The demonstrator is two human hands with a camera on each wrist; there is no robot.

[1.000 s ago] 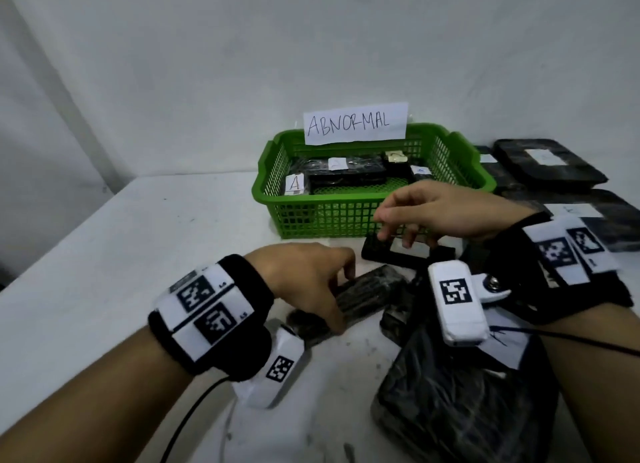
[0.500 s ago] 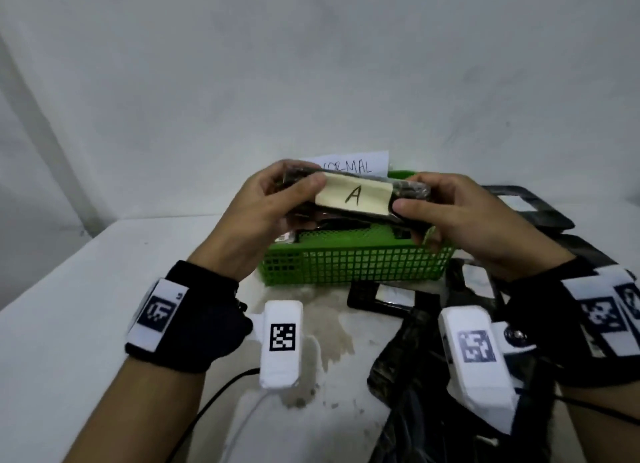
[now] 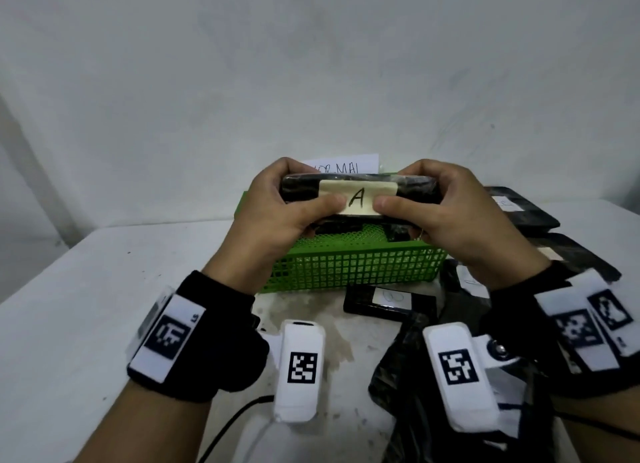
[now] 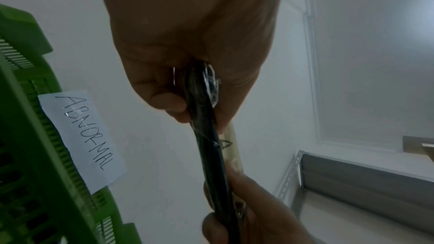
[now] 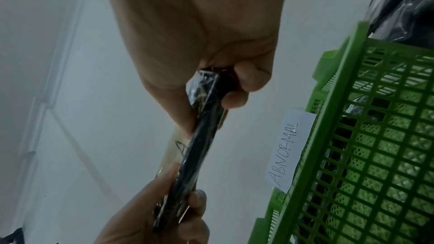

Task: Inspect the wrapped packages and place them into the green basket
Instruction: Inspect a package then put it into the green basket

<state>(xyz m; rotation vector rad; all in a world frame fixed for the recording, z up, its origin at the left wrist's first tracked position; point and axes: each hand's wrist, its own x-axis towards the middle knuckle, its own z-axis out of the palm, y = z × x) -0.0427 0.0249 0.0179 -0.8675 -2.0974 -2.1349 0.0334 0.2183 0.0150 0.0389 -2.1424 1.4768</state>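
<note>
Both hands up: left hand (image 3: 277, 206) and right hand (image 3: 446, 210) each pinch an end of the flat black plastic-wrapped package (image 3: 408, 185) labelled "A", held above the green plastic mesh basket (image 3: 353, 265).

White tabletop (image 3: 86, 289), scuffed and stained just in front of the green plastic mesh basket (image 3: 353, 265), which sits toward its far edge against the wall. Right in front of the basket lies a flat black wrapped package with a white label (image 3: 384, 303). To the basket's right, more flat black wrapped packages (image 3: 519, 208) are laid out. Nearer than the basket, on the right, a crumpled black plastic bag (image 3: 415, 410).
</note>
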